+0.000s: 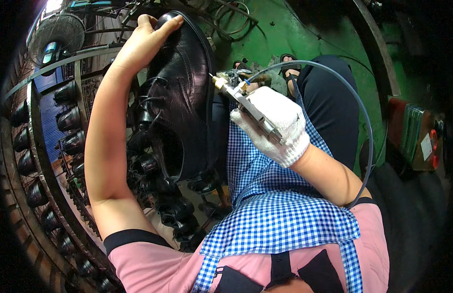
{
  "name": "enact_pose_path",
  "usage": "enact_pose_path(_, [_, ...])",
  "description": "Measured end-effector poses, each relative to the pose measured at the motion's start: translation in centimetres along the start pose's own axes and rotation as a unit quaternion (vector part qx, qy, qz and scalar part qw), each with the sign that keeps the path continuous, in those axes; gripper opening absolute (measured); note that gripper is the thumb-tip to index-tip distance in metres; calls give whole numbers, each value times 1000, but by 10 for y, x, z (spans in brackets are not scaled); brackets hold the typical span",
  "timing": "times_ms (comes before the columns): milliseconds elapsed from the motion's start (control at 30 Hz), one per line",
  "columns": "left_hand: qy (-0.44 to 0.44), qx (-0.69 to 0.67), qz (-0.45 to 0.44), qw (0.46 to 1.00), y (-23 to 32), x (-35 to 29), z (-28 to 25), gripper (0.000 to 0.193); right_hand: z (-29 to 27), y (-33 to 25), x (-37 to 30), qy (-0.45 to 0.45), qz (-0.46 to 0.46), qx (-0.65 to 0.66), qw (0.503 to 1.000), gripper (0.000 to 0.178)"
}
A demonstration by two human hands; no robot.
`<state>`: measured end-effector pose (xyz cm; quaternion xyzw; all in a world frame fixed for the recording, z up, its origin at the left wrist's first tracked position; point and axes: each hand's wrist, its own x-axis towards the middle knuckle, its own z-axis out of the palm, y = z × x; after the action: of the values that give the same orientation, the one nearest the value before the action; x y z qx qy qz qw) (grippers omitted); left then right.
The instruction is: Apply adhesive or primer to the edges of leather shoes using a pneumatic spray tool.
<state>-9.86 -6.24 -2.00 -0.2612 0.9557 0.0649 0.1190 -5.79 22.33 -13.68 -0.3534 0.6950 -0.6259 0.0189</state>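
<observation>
A black leather lace-up shoe (180, 93) is held up in front of me, its toe pointing away and its opening toward me. My bare left hand (151, 34) pinches the shoe at the toe, thumb on top. In a white knit glove, my right hand (275, 122) grips a metal spray gun (248, 107) with a brass-coloured nozzle. The nozzle sits just off the shoe's right side, apart from it. From the gun's blue fitting a clear hose (351, 88) arcs over my right forearm.
Several black shoes (68, 117) hang on a rack with a curved metal rail (33, 146) at the left. A round fan (55, 39) stands at the far left. On the right are a dark metal bar (377, 49) and a reddish box (412, 132). The floor (304, 29) is green.
</observation>
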Motion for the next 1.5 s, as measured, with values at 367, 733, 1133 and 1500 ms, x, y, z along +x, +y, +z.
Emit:
enact_pose_path(367, [24, 1, 22, 999, -12, 11, 4, 102, -14, -20, -39, -122, 8, 3, 993, 20])
enact_pose_path(733, [158, -615, 140, 760, -6, -172, -33, 32, -39, 51, -10, -12, 20, -62, 998, 23])
enact_pose_path(1133, [-59, -867, -128, 477, 30, -170, 40, 56, 29, 75, 5, -162, 21, -157, 974, 26])
enact_pose_path(1500, [-169, -458, 13, 873, -43, -208, -36, 44, 53, 94, 16, -236, 92, -102, 962, 31])
